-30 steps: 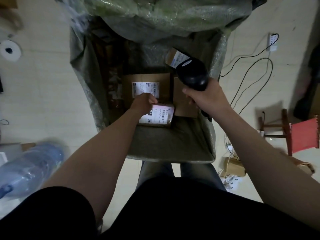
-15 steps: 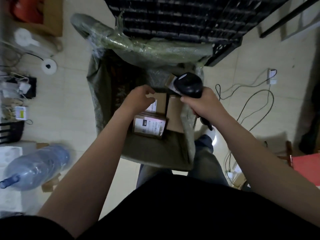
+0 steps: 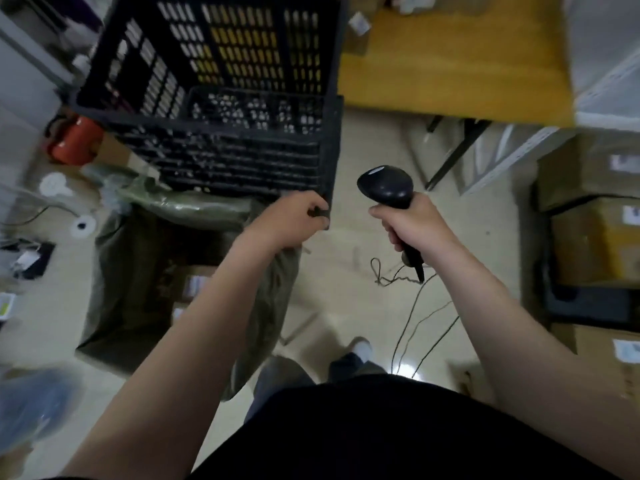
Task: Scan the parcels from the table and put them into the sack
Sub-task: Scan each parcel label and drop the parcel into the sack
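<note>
Left grip (image 3: 291, 220): fingers curled at a corner of the black slatted plastic crate (image 3: 214, 98); gripping or just passing it, I cannot tell.
Right grip (image 3: 412, 225): wrapped round the black handheld scanner (image 3: 386, 185), likely ready for another label.
Parcels: brown cardboard parcels (image 3: 194, 285) lie inside the open olive-green woven sack (image 3: 180, 202).
Room: bare floor runs toward the yellow table (image 3: 450, 64).

Glossy black plastic scanner (image 3: 386, 185) (matt green woven sack (image 3: 138, 271)).
</note>
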